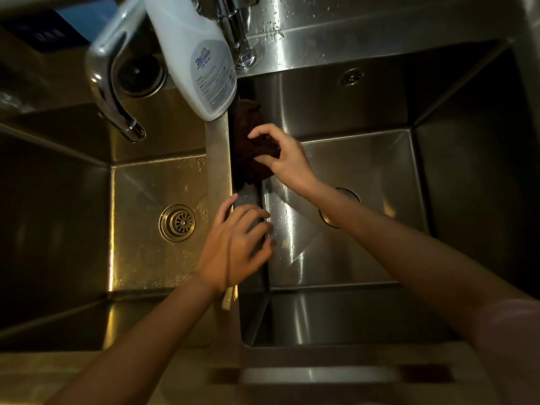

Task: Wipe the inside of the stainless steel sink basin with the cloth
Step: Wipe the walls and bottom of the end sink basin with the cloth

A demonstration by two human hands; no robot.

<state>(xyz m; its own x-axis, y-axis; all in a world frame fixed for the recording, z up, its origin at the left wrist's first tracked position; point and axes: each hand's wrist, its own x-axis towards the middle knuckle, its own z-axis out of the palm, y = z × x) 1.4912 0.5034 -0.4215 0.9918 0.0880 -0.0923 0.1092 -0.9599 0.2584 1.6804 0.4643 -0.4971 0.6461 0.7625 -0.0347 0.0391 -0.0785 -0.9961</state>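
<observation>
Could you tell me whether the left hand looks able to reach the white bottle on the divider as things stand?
Probably yes. The left hand rests on the divider between the basins, and the bottle stands further along that same strip with nothing between them. The right hand and cloth sit off to the side.

Dim feed on my end, warm yellowish cast. Strongest glare on steel ledge [336, 33] behind right basin [365, 176], plus bright streaks across its floor. Left basin [140, 229] walls sink into deep shadow. Faucet [111, 80] and white bottle [198, 57] soft, smeared (close to lens, I'd say). Wide-angle bending obvious: basin edges bow toward corners. Front edge of table [263, 375] blurred. Dark cloth [248, 141] nearly detail-less.
</observation>
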